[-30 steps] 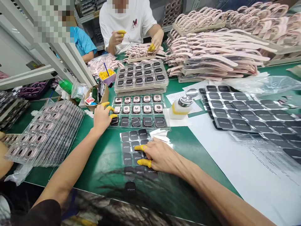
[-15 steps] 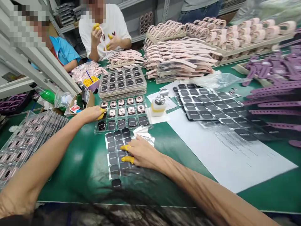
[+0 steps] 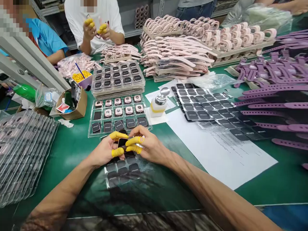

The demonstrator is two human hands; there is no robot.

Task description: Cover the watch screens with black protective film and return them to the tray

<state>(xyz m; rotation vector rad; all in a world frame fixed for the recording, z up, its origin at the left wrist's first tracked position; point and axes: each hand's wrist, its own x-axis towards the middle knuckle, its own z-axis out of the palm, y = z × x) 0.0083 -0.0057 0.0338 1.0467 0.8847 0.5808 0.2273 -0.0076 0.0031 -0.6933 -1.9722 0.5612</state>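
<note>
Above the sheet of black square stickers point(image 3: 122, 173), my left hand point(image 3: 102, 152) pinches a small watch case point(image 3: 122, 142) with a dark face. My right hand point(image 3: 150, 146) meets it from the other side, thumb and fingers closed at its edge. What lies between those right fingertips is too small to make out. Yellow finger cots cover several fingertips of both hands. Just beyond is a clear tray point(image 3: 90, 123) of pink-rimmed watch cases and black square pieces. One slot at its left side holds no case.
A pump bottle point(image 3: 158, 106) stands right of the tray. More sticker sheets point(image 3: 194, 102) and white paper point(image 3: 192, 144) lie to the right. Stacked trays point(image 3: 26, 154) stand left, pink straps point(image 3: 178, 54) behind, purple straps point(image 3: 276, 89) at right. Another person's hands point(image 3: 97, 29) work opposite.
My left hand has come from the tray to the middle with a watch case, leaving a slot bare. My right hand has lifted from the sticker sheet to meet it.
</note>
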